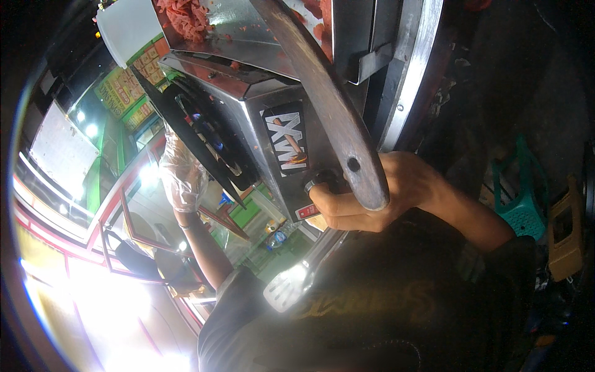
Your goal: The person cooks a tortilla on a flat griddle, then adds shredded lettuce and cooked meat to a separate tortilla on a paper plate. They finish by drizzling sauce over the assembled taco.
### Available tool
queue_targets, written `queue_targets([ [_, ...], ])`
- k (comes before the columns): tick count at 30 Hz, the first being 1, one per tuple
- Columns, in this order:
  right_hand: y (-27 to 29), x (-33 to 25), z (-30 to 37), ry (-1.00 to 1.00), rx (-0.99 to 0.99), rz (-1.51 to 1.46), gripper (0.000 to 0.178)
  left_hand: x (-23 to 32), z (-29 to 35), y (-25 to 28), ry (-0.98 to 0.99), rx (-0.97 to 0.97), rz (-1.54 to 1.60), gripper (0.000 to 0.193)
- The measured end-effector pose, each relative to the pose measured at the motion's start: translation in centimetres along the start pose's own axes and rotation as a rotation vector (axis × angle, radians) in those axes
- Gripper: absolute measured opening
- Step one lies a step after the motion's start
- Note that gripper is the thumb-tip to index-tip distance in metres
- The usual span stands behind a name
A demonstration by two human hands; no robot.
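Note:
My left hand (183, 177), in a clear plastic glove, is at the rim of a round black pan (176, 127) and seems to grip it; its fingertips are hidden behind the pan. The pan tilts up off the burner (211, 133), where a bluish glow shows. My bare right hand (378, 192) has its fingers closed round a dark knob (321, 180) on the front of the steel stove (248, 84). A curved wooden handle (316, 87) with a hole in its end passes in front of that hand; what it belongs to is out of sight.
Beyond the stove, a steel tray (248, 37) holds shredded reddish food (185, 18). A slotted metal turner (291, 285) lies before my dark shirt. A green plastic stool (520, 192) stands at the right. Glass-paned, red-framed panels (145, 217) and bright lights are at the left.

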State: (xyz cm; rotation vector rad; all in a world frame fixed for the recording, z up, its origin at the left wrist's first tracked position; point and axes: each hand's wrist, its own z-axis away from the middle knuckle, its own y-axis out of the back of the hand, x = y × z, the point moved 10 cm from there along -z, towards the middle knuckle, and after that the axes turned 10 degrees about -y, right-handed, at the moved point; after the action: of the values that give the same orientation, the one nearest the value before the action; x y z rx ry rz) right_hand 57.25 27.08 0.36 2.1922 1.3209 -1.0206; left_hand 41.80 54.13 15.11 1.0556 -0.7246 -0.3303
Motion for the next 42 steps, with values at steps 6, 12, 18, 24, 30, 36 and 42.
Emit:
queue_targets([
  [6,0.6,-0.1,-0.8,-0.002,0.029,0.001,0.007,0.0,-0.3,0.4,-0.023,-0.028,-0.08,0.087],
  [12,-0.3,-0.2,-0.7,0.015,-0.09,0.048,0.011,1.2,-0.6,0.0,-0.028,-0.05,-0.17,0.091],
  [18,2.0,-1.5,-2.0,-0.109,-0.251,0.126,0.039,3.8,-1.7,-0.5,-0.087,-0.095,-0.449,0.096],
  [24,4.8,-5.2,-1.1,-0.394,-0.247,0.129,0.045,9.0,2.7,3.0,-0.205,0.205,-0.644,0.089],
  [30,0.5,-8.9,4.7,-0.562,-0.426,0.236,0.028,12.1,22.8,1.1,-0.5,0.765,0.055,0.043],
  [36,-3.8,-9.3,6.4,-0.922,-0.77,0.204,0.038,4.8,36.1,-7.0,-0.051,0.928,-0.124,0.021],
  [42,-9.5,-15.0,3.6,-0.665,-0.978,0.373,0.043,-15.1,52.1,-11.4,0.877,1.159,0.409,0.048],
])
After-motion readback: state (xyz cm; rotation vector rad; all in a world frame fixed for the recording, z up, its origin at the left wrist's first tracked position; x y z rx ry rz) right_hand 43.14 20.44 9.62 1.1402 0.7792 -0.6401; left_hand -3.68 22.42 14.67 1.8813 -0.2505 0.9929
